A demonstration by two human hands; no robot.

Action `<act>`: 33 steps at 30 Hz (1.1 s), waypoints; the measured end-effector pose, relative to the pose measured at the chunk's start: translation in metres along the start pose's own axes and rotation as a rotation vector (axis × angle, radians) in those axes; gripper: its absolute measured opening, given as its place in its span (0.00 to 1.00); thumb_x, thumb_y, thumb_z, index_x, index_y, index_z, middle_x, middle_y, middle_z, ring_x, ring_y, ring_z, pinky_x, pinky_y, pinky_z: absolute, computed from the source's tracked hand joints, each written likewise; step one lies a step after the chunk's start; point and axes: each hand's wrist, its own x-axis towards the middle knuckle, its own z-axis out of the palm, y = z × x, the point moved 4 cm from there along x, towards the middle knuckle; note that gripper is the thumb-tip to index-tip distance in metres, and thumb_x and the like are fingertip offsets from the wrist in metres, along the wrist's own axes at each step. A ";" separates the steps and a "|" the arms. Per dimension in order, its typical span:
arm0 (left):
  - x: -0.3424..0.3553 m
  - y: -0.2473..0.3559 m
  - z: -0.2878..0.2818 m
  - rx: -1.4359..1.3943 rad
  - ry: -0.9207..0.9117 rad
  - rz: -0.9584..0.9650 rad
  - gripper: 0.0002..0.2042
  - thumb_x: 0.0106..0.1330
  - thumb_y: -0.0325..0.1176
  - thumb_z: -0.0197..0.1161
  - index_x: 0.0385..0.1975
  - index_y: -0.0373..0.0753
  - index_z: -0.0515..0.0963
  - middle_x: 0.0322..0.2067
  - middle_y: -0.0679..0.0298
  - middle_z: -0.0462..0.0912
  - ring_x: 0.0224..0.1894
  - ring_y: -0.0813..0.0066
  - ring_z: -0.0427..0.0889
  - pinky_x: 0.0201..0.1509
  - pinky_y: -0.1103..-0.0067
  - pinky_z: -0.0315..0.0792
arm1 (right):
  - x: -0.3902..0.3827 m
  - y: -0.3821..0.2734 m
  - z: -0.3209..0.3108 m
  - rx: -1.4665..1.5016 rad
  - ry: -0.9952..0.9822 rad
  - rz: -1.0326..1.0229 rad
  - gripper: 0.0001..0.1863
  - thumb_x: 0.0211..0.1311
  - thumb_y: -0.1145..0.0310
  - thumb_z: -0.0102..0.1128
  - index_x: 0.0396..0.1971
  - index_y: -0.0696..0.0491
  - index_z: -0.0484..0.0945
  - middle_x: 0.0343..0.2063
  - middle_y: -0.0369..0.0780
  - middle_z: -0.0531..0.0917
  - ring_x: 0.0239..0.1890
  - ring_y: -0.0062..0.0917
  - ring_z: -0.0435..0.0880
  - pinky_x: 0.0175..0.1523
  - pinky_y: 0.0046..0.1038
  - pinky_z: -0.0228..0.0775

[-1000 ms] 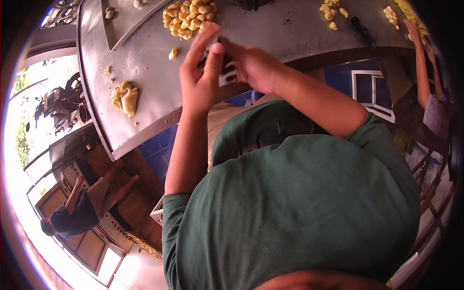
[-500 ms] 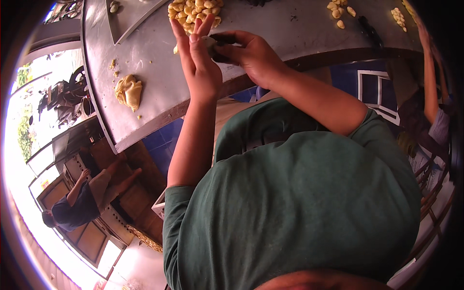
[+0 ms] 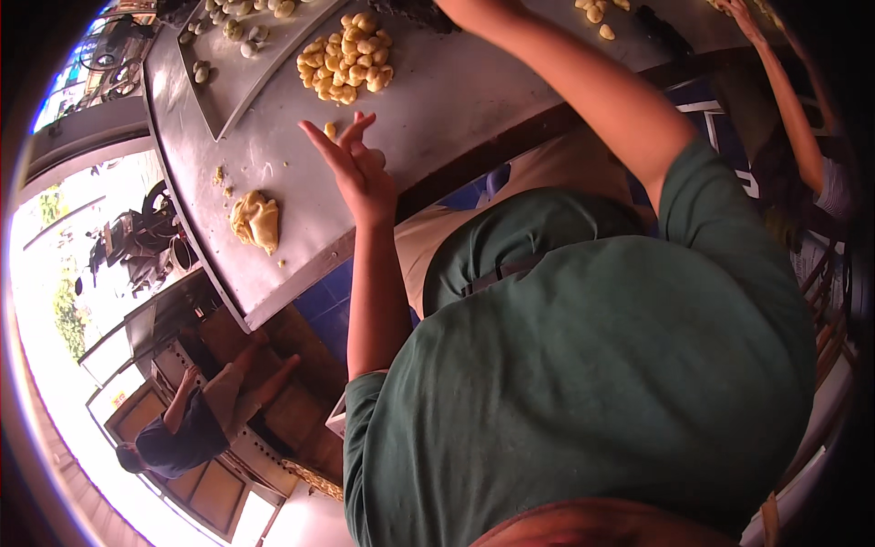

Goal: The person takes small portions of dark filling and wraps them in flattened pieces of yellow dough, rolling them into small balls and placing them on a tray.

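My left hand (image 3: 366,182) is raised over the near edge of the metal table, its fingers stretched out and spread. A small pale dough piece (image 3: 377,158) shows at its palm, mostly hidden by the fingers. Just beyond the fingertips lies a small yellow dough bit (image 3: 330,130), and behind it a heap of yellow dough balls (image 3: 344,59). My right hand (image 3: 478,11) reaches to the far edge of the picture, beside a dark, crumbly mass (image 3: 415,11). Its fingers are cut off from view. A lump of yellow dough (image 3: 255,221) rests at the left of the table.
A metal tray (image 3: 239,108) at the far left holds several greyish-green balls (image 3: 248,41). More dough balls (image 3: 597,11) and a dark strip (image 3: 663,32) lie to the right. Another person's arm (image 3: 784,100) reaches over the table there. A person in dark clothing (image 3: 187,428) is at the left.
My right hand has left my left hand and moved up and away to the dark mass. My left hand has come lower and nearer. The view has shifted, showing more of the tray.
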 end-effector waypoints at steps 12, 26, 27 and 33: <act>-0.002 -0.001 -0.002 0.111 -0.046 -0.110 0.28 0.81 0.29 0.40 0.78 0.40 0.43 0.51 0.53 0.84 0.53 0.66 0.83 0.61 0.72 0.73 | -0.047 0.032 -0.010 -0.181 -0.270 -0.157 0.22 0.60 0.69 0.69 0.55 0.44 0.80 0.41 0.41 0.87 0.43 0.40 0.86 0.45 0.39 0.79; 0.002 0.000 0.001 0.145 -0.064 -0.078 0.17 0.80 0.29 0.44 0.65 0.42 0.68 0.43 0.60 0.87 0.30 0.76 0.77 0.42 0.78 0.74 | -0.063 0.078 0.018 -0.464 -0.391 -0.099 0.21 0.70 0.69 0.58 0.62 0.56 0.75 0.61 0.45 0.79 0.60 0.42 0.79 0.61 0.39 0.75; -0.001 0.000 0.000 0.143 -0.064 -0.086 0.17 0.80 0.29 0.44 0.65 0.42 0.68 0.43 0.60 0.87 0.30 0.76 0.77 0.42 0.78 0.74 | -0.078 0.078 0.019 -0.458 -0.327 -0.240 0.16 0.66 0.70 0.59 0.53 0.53 0.78 0.51 0.45 0.81 0.53 0.41 0.82 0.55 0.40 0.76; -0.005 -0.010 -0.009 0.142 0.001 -0.050 0.16 0.79 0.29 0.45 0.64 0.42 0.69 0.42 0.60 0.87 0.29 0.76 0.77 0.40 0.78 0.74 | -0.058 0.039 -0.029 -0.219 -0.486 0.097 0.20 0.68 0.68 0.62 0.58 0.55 0.77 0.51 0.44 0.82 0.52 0.41 0.83 0.54 0.39 0.77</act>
